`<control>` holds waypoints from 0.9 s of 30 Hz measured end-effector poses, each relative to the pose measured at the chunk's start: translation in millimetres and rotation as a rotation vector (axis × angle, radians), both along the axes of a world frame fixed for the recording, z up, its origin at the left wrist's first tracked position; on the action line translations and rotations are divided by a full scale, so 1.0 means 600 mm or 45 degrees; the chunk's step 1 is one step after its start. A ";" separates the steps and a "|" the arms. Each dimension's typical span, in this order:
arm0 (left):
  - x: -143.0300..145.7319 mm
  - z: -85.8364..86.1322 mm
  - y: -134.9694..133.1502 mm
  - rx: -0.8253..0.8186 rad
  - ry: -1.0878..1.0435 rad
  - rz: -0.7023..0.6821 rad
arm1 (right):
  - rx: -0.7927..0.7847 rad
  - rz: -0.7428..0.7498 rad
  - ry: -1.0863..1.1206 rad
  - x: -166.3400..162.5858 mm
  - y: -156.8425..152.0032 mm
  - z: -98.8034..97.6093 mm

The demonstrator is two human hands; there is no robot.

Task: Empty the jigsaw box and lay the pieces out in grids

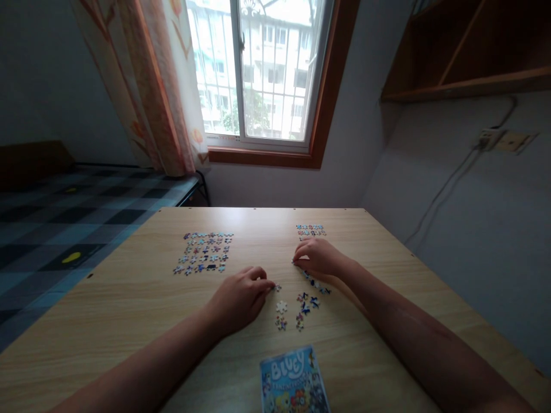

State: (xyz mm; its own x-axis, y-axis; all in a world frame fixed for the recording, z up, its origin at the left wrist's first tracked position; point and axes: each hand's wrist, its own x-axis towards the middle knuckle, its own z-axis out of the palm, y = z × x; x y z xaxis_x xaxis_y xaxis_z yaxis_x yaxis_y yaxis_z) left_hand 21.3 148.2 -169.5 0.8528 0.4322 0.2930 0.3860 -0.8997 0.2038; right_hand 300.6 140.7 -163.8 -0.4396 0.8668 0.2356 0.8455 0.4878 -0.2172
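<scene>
My left hand [241,297] rests on the wooden table [129,310], its fingers curled and its fingertips touching a small puzzle piece [277,287]. My right hand [316,256] lies further back with its fingers pinched on a puzzle piece at its left edge. Several loose puzzle pieces [301,307] lie between and below the hands, one of them white side up [281,306]. A spread-out grid of pieces [204,253] lies to the far left, and a small joined group of pieces [310,230] sits just behind my right hand.
A blue "Bluey" puzzle box [293,381] lies at the table's near edge. A bed with a checked cover [64,218] stands to the left. Behind the table are a window [258,69] and a curtain [150,86]. A wall shelf [469,51] hangs at the right.
</scene>
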 end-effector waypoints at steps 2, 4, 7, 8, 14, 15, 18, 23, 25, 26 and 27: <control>0.000 0.001 0.001 -0.005 -0.004 0.007 | -0.031 -0.120 -0.013 0.012 0.003 -0.001; 0.000 0.001 0.002 -0.011 -0.008 0.008 | -0.070 -0.264 -0.031 0.027 0.004 0.000; 0.000 0.000 0.004 -0.017 -0.007 0.001 | -0.105 -0.423 -0.053 0.058 0.002 0.007; 0.000 -0.001 0.004 -0.019 -0.007 -0.001 | -0.118 -0.455 -0.058 0.069 0.001 0.009; -0.001 -0.003 0.005 -0.028 -0.019 -0.004 | -0.178 -0.602 -0.096 0.127 -0.009 0.020; -0.001 -0.003 0.005 -0.029 -0.022 -0.002 | -0.172 -0.617 -0.099 0.131 -0.009 0.019; -0.002 -0.003 0.006 -0.037 -0.033 0.006 | -0.138 -0.631 -0.098 0.138 -0.003 0.011; -0.001 -0.002 0.005 -0.047 -0.037 0.007 | -0.086 -0.656 -0.082 0.147 0.014 -0.011; 0.000 -0.001 0.005 -0.040 -0.039 0.005 | -0.068 -0.662 -0.073 0.150 0.018 -0.018; 0.000 -0.001 0.005 -0.038 -0.041 0.003 | -0.061 -0.663 -0.069 0.151 0.019 -0.020; 0.000 -0.001 0.005 -0.036 -0.042 0.002 | -0.055 -0.662 -0.065 0.152 0.019 -0.021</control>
State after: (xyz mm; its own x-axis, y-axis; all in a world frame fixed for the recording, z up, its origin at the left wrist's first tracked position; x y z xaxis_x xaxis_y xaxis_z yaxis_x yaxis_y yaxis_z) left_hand 21.2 151.0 -169.8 0.8422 0.4419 0.3089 0.3798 -0.8929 0.2419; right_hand 391.9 152.1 -176.6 0.0412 0.9821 0.1839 0.9836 -0.0075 -0.1800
